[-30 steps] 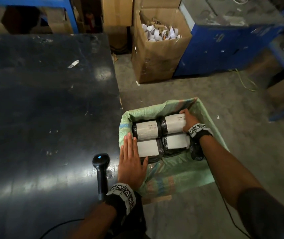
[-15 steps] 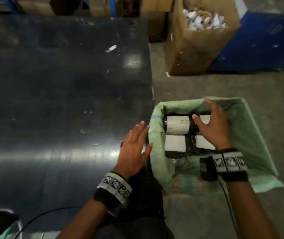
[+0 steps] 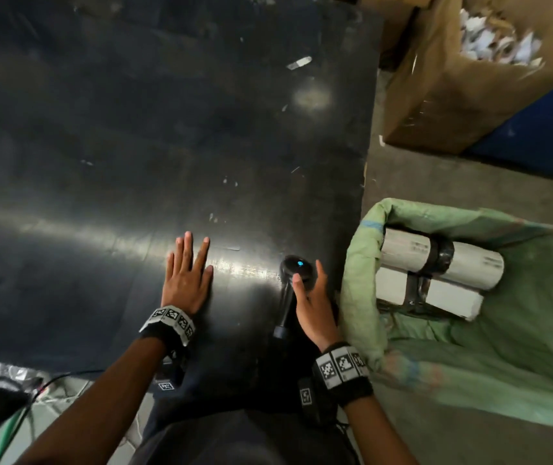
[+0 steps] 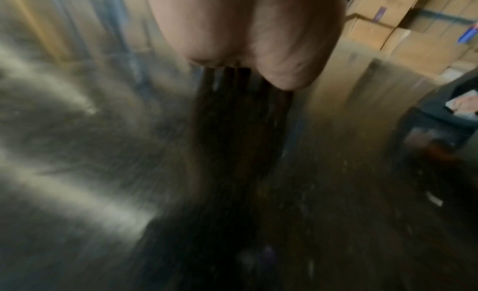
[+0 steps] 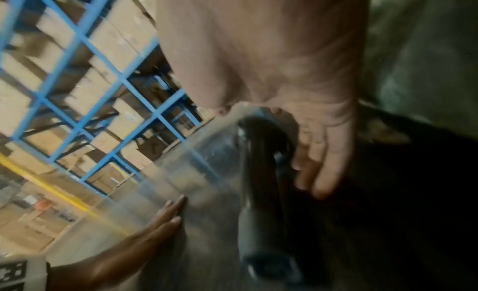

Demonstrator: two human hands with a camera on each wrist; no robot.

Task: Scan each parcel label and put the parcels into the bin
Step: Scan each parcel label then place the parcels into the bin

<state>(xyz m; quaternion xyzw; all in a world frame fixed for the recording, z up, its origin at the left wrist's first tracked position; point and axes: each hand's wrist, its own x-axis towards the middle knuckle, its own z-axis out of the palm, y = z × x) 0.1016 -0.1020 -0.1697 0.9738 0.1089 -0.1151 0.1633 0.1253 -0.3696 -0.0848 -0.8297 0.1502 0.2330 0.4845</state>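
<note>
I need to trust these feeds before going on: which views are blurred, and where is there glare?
Head view: fairly sharp, with a bright glare band on the black table beyond the left hand; the parcels show clearly in the bin. Left wrist view: heavy motion streaks, nothing beyond the palm readable. Right wrist view: blurred, dark at the lower right; the scanner is only a smeared shape beside the right hand.

Labelled parcels (image 3: 436,276) inside green-lined bin (image 3: 520,364)

Black wristbands (image 3: 171,325) carrying white square-coded marker tiles on both wrists; small black camera unit (image 3: 307,396) under right wrist; forearms bare.
</note>
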